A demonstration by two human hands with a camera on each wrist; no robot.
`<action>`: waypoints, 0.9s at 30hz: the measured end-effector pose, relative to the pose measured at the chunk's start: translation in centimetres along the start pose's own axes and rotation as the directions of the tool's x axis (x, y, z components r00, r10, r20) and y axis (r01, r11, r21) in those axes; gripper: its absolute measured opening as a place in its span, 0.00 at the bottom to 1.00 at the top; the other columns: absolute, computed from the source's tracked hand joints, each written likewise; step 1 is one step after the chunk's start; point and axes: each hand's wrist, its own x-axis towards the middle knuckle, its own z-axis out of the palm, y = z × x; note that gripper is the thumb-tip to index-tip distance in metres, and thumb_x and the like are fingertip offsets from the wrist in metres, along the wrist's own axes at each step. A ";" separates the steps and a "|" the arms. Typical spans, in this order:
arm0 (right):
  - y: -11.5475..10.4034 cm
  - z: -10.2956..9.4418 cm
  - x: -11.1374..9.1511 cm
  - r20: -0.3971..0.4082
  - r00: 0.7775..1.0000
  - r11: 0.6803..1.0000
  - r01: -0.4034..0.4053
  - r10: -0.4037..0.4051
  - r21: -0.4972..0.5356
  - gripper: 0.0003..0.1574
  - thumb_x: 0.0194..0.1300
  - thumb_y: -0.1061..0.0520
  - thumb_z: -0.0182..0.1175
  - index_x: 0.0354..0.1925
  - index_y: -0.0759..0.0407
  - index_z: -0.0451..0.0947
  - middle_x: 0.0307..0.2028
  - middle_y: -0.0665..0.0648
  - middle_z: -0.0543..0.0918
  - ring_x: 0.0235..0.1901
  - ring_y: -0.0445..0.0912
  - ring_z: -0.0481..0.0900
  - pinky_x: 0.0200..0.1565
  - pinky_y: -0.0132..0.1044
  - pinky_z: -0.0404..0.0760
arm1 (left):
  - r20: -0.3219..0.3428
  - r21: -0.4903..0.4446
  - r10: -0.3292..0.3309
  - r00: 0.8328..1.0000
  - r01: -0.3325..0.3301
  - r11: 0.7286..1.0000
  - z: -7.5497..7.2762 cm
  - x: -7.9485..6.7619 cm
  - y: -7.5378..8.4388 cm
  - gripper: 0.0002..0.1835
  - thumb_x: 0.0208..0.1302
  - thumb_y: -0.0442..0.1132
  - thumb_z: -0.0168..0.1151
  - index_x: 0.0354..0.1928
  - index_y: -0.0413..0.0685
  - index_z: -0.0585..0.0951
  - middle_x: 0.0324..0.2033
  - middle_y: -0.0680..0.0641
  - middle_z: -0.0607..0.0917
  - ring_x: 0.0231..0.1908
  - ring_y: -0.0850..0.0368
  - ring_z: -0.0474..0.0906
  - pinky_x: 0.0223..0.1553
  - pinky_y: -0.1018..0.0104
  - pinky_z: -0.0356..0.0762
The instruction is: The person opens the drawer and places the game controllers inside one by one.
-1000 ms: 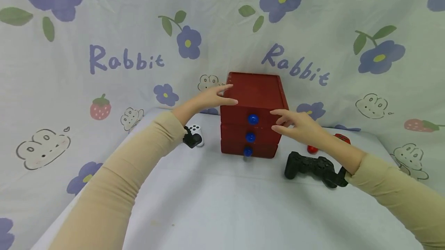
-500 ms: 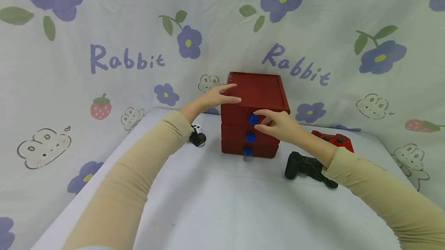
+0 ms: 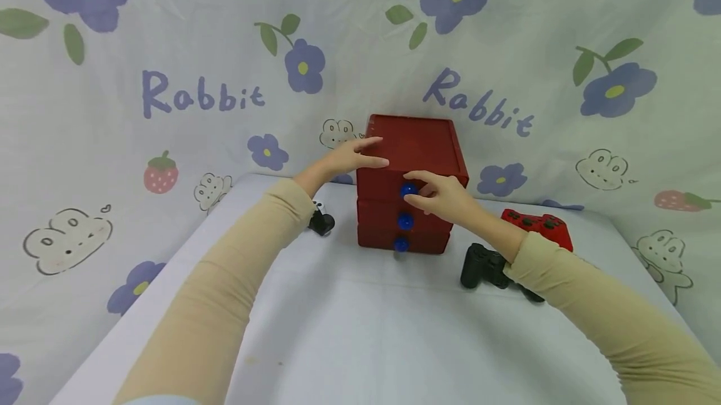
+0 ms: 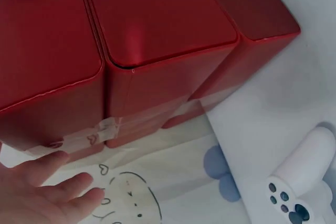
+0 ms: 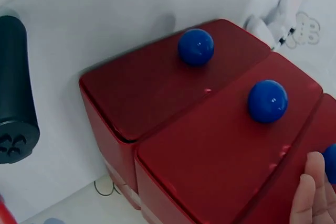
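Observation:
A red box of stacked drawers (image 3: 414, 145) stands on the table, a round blue knob on each drawer front. My right hand (image 3: 445, 197) is at the top drawer's knob (image 3: 409, 190), forefinger above and thumb below, holding it between them. In the right wrist view its fingers (image 5: 313, 182) lie against that knob, which the frame edge partly cuts off. My left hand (image 3: 355, 156) is at the box's upper left edge, fingers spread and gripping nothing. The left wrist view has its fingers (image 4: 73, 190) beside the box's side wall. The drawers are closed.
A black game controller (image 3: 479, 267) lies right of the box, partly behind my right forearm, with a red controller (image 3: 541, 226) farther back. A white controller (image 4: 304, 171) lies left of the box. A patterned cloth (image 3: 203, 35) hangs close behind.
My right hand has moved left from the box's right edge to the top knob, its fingers coming round it. My left hand has shifted slightly right. The box has not moved.

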 end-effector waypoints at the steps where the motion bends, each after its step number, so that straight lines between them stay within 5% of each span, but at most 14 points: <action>1: 0.1 0.1 0.1 -0.003 1.000 1.000 -0.004 0.004 0.007 0.28 0.62 0.51 0.59 0.59 0.54 0.68 0.31 0.60 0.83 0.25 0.45 0.78 0.29 0.37 0.77 | 0.003 0.001 -0.003 1.000 0.003 1.000 0.0 0.1 0.0 0.38 0.57 0.56 0.59 0.69 0.63 0.56 0.69 0.51 0.55 0.68 0.50 0.48 0.63 0.45 0.51; 27: 0.3 1.9 1.3 -0.044 0.999 0.999 -0.016 0.018 0.043 0.18 0.59 0.58 0.61 0.49 0.61 0.74 0.22 0.61 0.80 0.23 0.54 0.80 0.26 0.33 0.76 | 0.039 -0.088 0.001 0.999 0.002 0.996 0.4 0.4 -0.8 0.35 0.60 0.54 0.55 0.67 0.56 0.56 0.68 0.46 0.53 0.65 0.49 0.52 0.63 0.48 0.52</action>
